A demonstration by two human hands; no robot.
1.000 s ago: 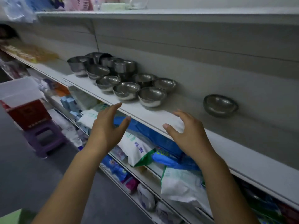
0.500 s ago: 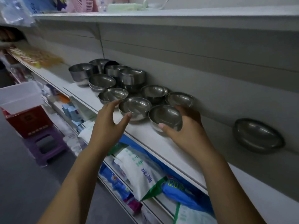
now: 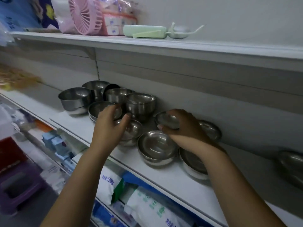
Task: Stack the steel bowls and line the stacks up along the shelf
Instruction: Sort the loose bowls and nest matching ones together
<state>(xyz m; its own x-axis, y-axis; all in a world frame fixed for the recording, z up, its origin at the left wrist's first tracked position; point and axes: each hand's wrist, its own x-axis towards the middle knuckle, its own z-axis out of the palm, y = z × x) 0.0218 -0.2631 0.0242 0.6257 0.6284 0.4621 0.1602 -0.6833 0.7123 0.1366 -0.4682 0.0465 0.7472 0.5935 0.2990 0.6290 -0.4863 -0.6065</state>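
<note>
Left hand: The left hand (image 3: 111, 128) has its fingers and thumb curled round the rim of the front bowl (image 3: 133, 129). That bowl sits on the shelf (image 3: 180, 182), near the front edge.
Right hand: The right hand (image 3: 185, 126) grips the small bowl (image 3: 167, 120) with its thumb under the rim. This bowl is tipped on its side, close to the back wall.
Wide bowl: The wide bowl (image 3: 157, 146) sits on the shelf between the two hands. It looks like two bowls, one inside the other.
Under the arm: Another low bowl (image 3: 191, 163) is partly hidden by the right arm.
Behind the hand: The back bowl (image 3: 210, 131) peeks out by the wall, just past the right hand.
Tall stacks: The tall stacks (image 3: 141, 104) stand close together at the left, toward the back.
Lone bowl: The lone bowl (image 3: 290, 164) sits far off to the right, well apart from the rest.
Top shelf: A pink fan (image 3: 85, 13) stands up there.
Down below: White bags (image 3: 106, 184) lie on the lower shelf.
</note>
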